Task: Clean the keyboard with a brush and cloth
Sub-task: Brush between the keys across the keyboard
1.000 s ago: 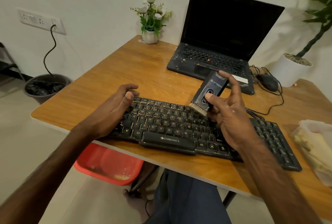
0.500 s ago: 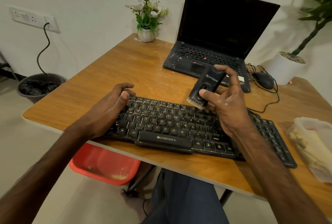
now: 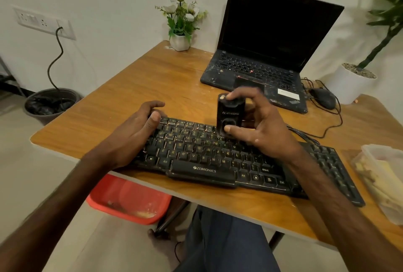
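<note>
A black Zebronics keyboard (image 3: 209, 160) lies along the near edge of the wooden table (image 3: 139, 88). My left hand (image 3: 133, 134) grips the keyboard's left end, fingers curled over its far corner and thumb on the keys. My right hand (image 3: 259, 127) holds a black block-shaped brush (image 3: 230, 114) upright, thumb on its lower front, a finger on its top. The brush's lower end sits on the upper key rows near the keyboard's middle; its bristles are hidden. No cloth is plainly visible.
An open laptop (image 3: 261, 57) stands at the back with a mouse (image 3: 322, 98) and cables to its right. A small flower pot (image 3: 181, 40) sits at the far edge. A plastic container (image 3: 381, 175) is at the right edge. A red basin (image 3: 128, 199) lies under the table.
My right hand has turned the brush from a slant to upright and lowered it onto the upper key rows. The left hand keeps its grip on the keyboard's left end.
</note>
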### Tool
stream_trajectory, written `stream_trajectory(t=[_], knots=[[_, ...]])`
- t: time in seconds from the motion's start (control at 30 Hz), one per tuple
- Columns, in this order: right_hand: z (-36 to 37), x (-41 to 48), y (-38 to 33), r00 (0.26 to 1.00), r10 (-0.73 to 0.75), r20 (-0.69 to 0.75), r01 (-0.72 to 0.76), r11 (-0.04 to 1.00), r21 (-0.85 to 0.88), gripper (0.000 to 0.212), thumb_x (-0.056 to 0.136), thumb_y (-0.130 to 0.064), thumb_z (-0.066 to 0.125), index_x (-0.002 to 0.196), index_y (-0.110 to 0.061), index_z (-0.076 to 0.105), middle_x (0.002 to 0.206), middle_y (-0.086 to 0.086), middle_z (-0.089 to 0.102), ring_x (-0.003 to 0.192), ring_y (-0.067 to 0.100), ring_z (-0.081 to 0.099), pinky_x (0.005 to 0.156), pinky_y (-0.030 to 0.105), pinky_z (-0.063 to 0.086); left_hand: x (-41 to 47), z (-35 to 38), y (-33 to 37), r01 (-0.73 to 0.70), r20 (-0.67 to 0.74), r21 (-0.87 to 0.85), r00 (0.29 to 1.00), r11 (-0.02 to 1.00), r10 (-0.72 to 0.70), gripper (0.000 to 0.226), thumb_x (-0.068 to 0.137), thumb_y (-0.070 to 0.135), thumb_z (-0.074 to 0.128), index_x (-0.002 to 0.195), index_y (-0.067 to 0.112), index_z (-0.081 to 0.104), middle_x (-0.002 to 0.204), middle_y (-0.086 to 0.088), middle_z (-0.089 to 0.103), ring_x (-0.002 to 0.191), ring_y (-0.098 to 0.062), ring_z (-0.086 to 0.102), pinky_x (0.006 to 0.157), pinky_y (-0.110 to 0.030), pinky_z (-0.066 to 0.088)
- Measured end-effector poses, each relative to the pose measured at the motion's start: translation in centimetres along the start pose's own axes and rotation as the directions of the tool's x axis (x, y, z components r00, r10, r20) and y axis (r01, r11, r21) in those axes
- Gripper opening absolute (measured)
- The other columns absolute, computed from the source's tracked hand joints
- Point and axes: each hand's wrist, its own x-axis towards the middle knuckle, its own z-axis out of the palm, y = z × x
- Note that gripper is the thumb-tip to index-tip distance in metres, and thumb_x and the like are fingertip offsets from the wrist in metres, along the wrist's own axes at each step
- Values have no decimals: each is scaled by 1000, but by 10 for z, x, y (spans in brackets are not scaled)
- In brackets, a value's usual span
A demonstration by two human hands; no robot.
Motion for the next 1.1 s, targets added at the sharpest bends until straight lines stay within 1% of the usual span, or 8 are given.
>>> stream_trajectory(t=[0.13, 0.3, 0.47, 0.57, 0.63, 0.83, 0.97, 1.1], knots=[[-14, 4, 3, 999, -10, -30, 0, 952, -307, 62, 83, -7, 78, 128, -36, 49, 119, -5, 62, 104, 12, 68, 79, 29, 61, 0, 0, 2, -5, 2, 0, 1000, 1000, 5, 101, 75, 96, 14, 148, 29, 34, 129, 17, 57, 120, -1, 55, 105, -39, 43], [-3, -5, -4, 997, -70, -13, 69, 993, -98, 62, 81, -2, 79, 124, -35, 50, 119, -20, 59, 107, 16, 67, 79, 30, 61, 0, 0, 0, 6, 8, 7, 1000, 1000, -6, 100, 75, 96, 14, 149, 31, 32, 130, 17, 57, 119, -2, 55, 105, -43, 44], [-10, 2, 3, 996, -79, -34, 62, 934, -351, 64, 83, -7, 77, 129, -38, 47, 123, -11, 60, 109, 12, 66, 83, 27, 60, 0, 0, 1, -4, 11, 7, 1000, 1000, 4, 101, 76, 96, 13, 149, 30, 33, 127, 20, 57, 118, 2, 55, 106, -42, 44], [-4, 1, -3, 992, -67, -106, 54, 991, -121, 65, 80, 0, 78, 122, -40, 48, 118, -24, 56, 106, 16, 66, 74, 28, 61, 0, 0, -1, -7, 10, 14, 1000, 1000, 7, 100, 76, 95, 13, 149, 29, 32, 128, 19, 57, 119, 0, 54, 106, -44, 43], [8, -2, -2, 997, -62, -53, 63, 998, 15, 64, 79, 2, 78, 119, -39, 50, 118, -20, 55, 104, 22, 67, 69, 31, 61, 1, -1, -2, 2, 8, 10, 1000, 1000, -2, 99, 77, 95, 13, 149, 30, 32, 128, 18, 57, 120, -2, 55, 106, -45, 43], [7, 10, 6, 994, -87, -70, 60, 946, -318, 63, 83, -9, 78, 130, -35, 45, 123, -5, 60, 104, 10, 66, 81, 26, 60, 0, 0, 0, -11, 6, 3, 1000, 1000, 11, 101, 77, 95, 14, 149, 28, 33, 126, 18, 58, 118, 0, 55, 105, -39, 43], [17, 2, 4, 997, -52, -56, 47, 995, -93, 62, 82, -5, 79, 126, -34, 47, 118, -12, 58, 101, 16, 69, 71, 28, 61, 1, 0, -1, -9, 5, 1, 1000, 1000, 9, 99, 77, 95, 14, 149, 29, 33, 127, 19, 58, 116, 2, 56, 103, -36, 44], [12, 7, 6, 995, -90, -41, 76, 961, -266, 63, 83, -8, 78, 129, -35, 44, 121, -4, 59, 103, 14, 68, 76, 27, 61, 1, 1, -3, -16, 2, -1, 1000, 1000, 16, 96, 79, 93, 14, 148, 29, 33, 128, 18, 58, 118, 1, 56, 104, -36, 44]])
